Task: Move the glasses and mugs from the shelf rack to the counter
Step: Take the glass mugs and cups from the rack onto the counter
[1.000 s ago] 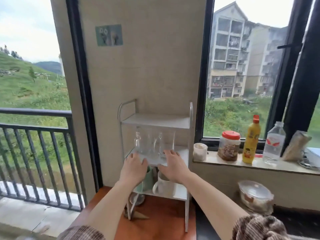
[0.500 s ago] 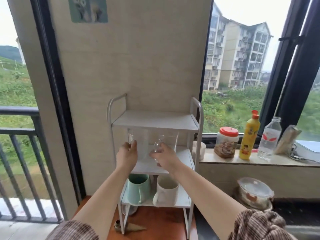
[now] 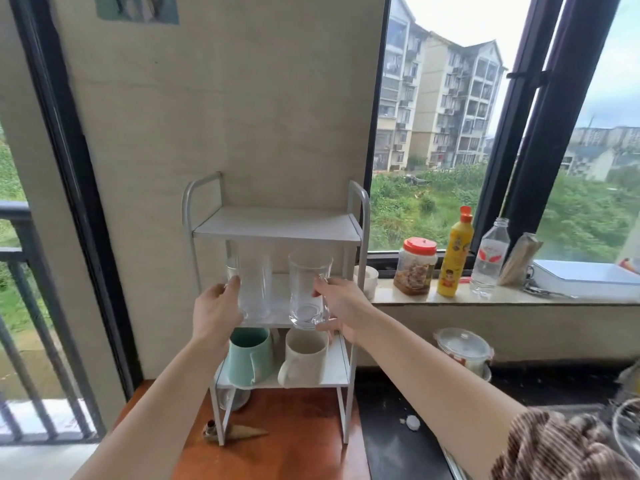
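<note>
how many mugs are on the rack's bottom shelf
2, side by side on the bottom shelf: a green mug on the left, a white mug on the right. The shelf's back is partly hidden.

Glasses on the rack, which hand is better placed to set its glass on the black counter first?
Right, probably. The right hand grips the right glass on the side nearest the black counter; the left hand holds the left glass and would have to cross the rack.
</note>
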`<state>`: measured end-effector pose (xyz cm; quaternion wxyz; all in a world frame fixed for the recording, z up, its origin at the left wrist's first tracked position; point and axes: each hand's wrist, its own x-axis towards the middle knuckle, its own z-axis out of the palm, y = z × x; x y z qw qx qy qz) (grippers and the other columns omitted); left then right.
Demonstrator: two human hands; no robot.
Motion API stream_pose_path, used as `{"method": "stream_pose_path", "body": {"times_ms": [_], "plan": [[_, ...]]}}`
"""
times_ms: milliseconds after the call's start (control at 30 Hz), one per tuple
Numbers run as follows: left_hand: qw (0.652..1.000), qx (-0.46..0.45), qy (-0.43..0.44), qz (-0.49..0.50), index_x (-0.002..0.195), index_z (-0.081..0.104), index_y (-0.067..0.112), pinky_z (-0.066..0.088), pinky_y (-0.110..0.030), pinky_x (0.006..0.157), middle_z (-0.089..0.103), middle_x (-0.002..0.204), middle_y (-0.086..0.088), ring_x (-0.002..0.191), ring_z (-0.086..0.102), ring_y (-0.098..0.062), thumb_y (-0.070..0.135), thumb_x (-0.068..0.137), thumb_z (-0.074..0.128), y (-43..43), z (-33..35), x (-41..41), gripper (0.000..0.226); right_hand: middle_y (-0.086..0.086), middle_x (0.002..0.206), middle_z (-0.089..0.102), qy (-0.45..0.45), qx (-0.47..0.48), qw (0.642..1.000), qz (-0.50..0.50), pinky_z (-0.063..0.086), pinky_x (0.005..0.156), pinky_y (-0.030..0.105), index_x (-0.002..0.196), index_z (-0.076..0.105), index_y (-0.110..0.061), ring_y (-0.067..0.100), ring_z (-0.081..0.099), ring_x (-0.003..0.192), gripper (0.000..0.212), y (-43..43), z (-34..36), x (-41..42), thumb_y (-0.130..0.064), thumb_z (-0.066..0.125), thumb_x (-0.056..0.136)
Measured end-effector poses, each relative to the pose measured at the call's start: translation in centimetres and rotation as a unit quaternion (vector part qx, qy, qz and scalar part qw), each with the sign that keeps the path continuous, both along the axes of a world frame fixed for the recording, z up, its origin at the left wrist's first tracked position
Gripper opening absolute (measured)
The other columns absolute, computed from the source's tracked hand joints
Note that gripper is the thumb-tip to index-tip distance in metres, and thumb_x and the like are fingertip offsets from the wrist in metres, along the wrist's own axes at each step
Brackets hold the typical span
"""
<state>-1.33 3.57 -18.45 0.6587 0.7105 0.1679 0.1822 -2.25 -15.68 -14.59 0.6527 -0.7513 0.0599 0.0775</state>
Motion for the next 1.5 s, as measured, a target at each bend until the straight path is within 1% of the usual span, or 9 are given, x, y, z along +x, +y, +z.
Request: {"method": "stream_pose_path", "body": {"times_ms": [167, 500, 633, 767, 833, 1033, 1233, 1400, 1500], "plan": [[0.999, -0.044, -0.014, -0.023, 0.085, 0.061, 0.006, 0.054, -0.028, 0.065, 0.058, 0.084, -0.006, 0.075, 0.061, -0.021, 0.040, 0.088, 0.061, -0.8, 0.1, -3.0, 0.034, 0.027, 0.129, 0.049, 0.009, 0.041, 0.999, 0.010, 0.058, 0.077, 0.046, 0.086, 0.059, -0.007, 0.037, 0.057, 0.106, 0.026, -2.3, -0.7, -3.0, -0.031, 0.056, 0.096], [0.992, -0.052, -0.012, -0.111, 0.087, 0.061, 0.007, 0.055, -0.040, 0.075, 0.056, 0.082, -0.013, 0.070, 0.056, -0.025, 0.040, 0.085, 0.065, -11.2, -1.3, -13.0, 0.033, 0.021, 0.110, 0.061, 0.003, 0.072, 0.997, -0.026, 0.054, 0.089, 0.054, 0.115, 0.064, -0.001, 0.032, 0.060, 0.096, 0.037, -15.8, -3.1, -13.3, -0.032, 0.059, 0.095], [0.984, -0.068, 0.003, -0.163, 0.080, 0.057, 0.009, 0.055, -0.048, 0.084, 0.064, 0.084, -0.011, 0.080, 0.062, -0.030, 0.031, 0.090, 0.062, -19.3, -2.6, -17.5, 0.024, 0.018, 0.116, 0.062, 0.015, 0.080, 0.993, -0.086, 0.055, 0.087, 0.052, 0.106, 0.066, -0.009, 0.033, 0.060, 0.106, 0.026, -23.3, -4.5, -19.8, -0.031, 0.060, 0.094], [0.973, -0.066, 0.030, -0.218, 0.076, 0.054, 0.014, 0.057, -0.033, 0.060, 0.060, 0.072, -0.005, 0.064, 0.059, -0.025, 0.032, 0.090, 0.061, -28.4, -4.5, -22.4, 0.024, 0.018, 0.109, 0.060, 0.022, 0.092, 0.983, -0.160, 0.057, 0.082, 0.047, 0.100, 0.066, -0.008, 0.034, 0.060, 0.102, 0.025, -31.7, -6.4, -27.0, -0.030, 0.062, 0.089], [0.963, -0.074, 0.052, -0.252, 0.078, 0.057, 0.014, 0.057, -0.041, 0.069, 0.059, 0.078, -0.009, 0.069, 0.061, -0.027, 0.032, 0.090, 0.062, -33.2, -5.7, -24.9, 0.022, 0.018, 0.108, 0.060, 0.028, 0.098, 0.974, -0.201, 0.055, 0.085, 0.049, 0.098, 0.066, -0.007, 0.036, 0.061, 0.107, 0.025, -36.0, -7.4, -31.0, -0.029, 0.061, 0.087], [0.928, -0.054, 0.102, -0.354, 0.083, 0.064, 0.008, 0.057, -0.047, 0.082, 0.059, 0.084, -0.018, 0.078, 0.063, -0.034, 0.036, 0.087, 0.064, -47.4, -8.0, -31.8, 0.028, 0.017, 0.110, 0.059, 0.057, 0.107, 0.931, -0.344, 0.057, 0.074, 0.046, 0.092, 0.065, -0.014, 0.037, 0.057, 0.113, 0.025, -47.7, -9.6, -43.1, -0.035, 0.067, 0.079], [0.878, -0.044, 0.131, -0.458, 0.074, 0.061, 0.015, 0.057, -0.028, 0.057, 0.056, 0.073, -0.007, 0.072, 0.061, -0.026, 0.036, 0.084, 0.066, -61.9, -9.4, -38.3, 0.024, 0.016, 0.124, 0.058, 0.067, 0.139, 0.874, -0.461, 0.057, 0.066, 0.043, 0.115, 0.061, -0.010, 0.036, 0.057, 0.112, 0.052, -58.1, -10.6, -53.8, -0.044, 0.071, 0.076], [0.825, -0.057, 0.176, -0.534, 0.089, 0.063, 0.008, 0.057, -0.035, 0.062, 0.061, 0.084, -0.007, 0.077, 0.064, -0.029, 0.030, 0.082, 0.069, -73.7, -11.2, -43.6, 0.023, 0.019, 0.123, 0.058, 0.081, 0.157, 0.805, -0.567, 0.051, 0.090, 0.058, 0.114, 0.057, -0.006, 0.042, 0.055, 0.116, 0.059, -66.5, -12.0, -61.4, -0.045, 0.076, 0.075], [0.790, -0.052, 0.197, -0.578, 0.094, 0.062, 0.011, 0.058, -0.036, 0.069, 0.063, 0.091, -0.004, 0.079, 0.063, -0.024, 0.030, 0.082, 0.068, -80.8, -12.3, -47.0, 0.023, 0.019, 0.123, 0.058, 0.087, 0.164, 0.761, -0.622, 0.052, 0.090, 0.057, 0.116, 0.055, -0.007, 0.041, 0.056, 0.114, 0.063, -71.7, -12.8, -65.6, -0.046, 0.077, 0.073]]}}
